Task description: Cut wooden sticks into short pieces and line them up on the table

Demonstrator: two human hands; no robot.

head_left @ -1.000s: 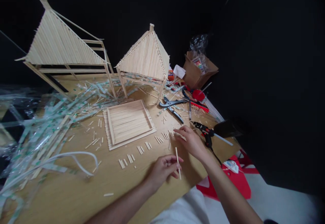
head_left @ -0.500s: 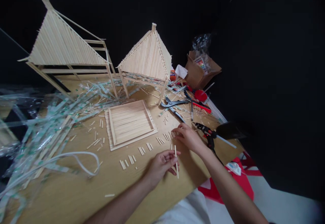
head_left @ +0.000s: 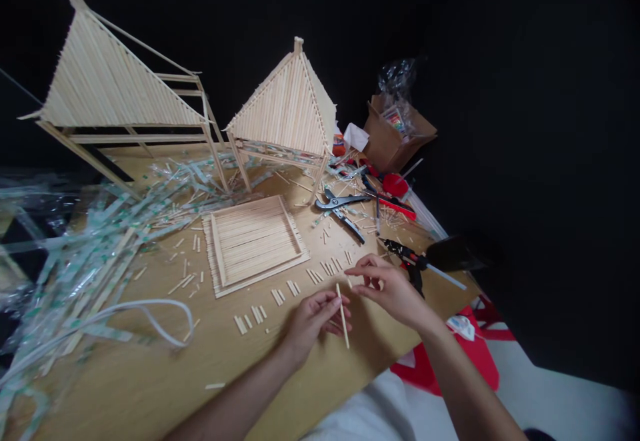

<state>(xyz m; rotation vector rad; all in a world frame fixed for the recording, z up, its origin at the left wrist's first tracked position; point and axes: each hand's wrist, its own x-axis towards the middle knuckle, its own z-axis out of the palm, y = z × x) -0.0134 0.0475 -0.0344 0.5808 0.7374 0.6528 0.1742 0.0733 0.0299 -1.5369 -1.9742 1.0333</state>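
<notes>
My left hand [head_left: 320,314] is closed round a thin wooden stick [head_left: 343,318], which points up and slightly to the left. Just right of it, my right hand [head_left: 383,288] pinches a short stick piece [head_left: 349,281] between thumb and fingertips, partly hidden by the fingers. Short cut stick pieces [head_left: 279,296] lie in small groups in a slanting row beyond my hands. Behind that row rests a flat stick panel [head_left: 257,241] with a raised frame of thin strips on it.
Two stick-built house models [head_left: 280,108] stand at the back. Plastic wrapping strips [head_left: 100,241] heap up at left beside a white cable [head_left: 150,304]. To the right lie cutting pliers [head_left: 343,204] and a glue gun [head_left: 410,258]. A cardboard box [head_left: 387,138] sits behind.
My right hand has drawn back from the row of pieces, slightly toward me and right, with a short piece in its fingers. My left hand keeps the long stick, shifted slightly left.
</notes>
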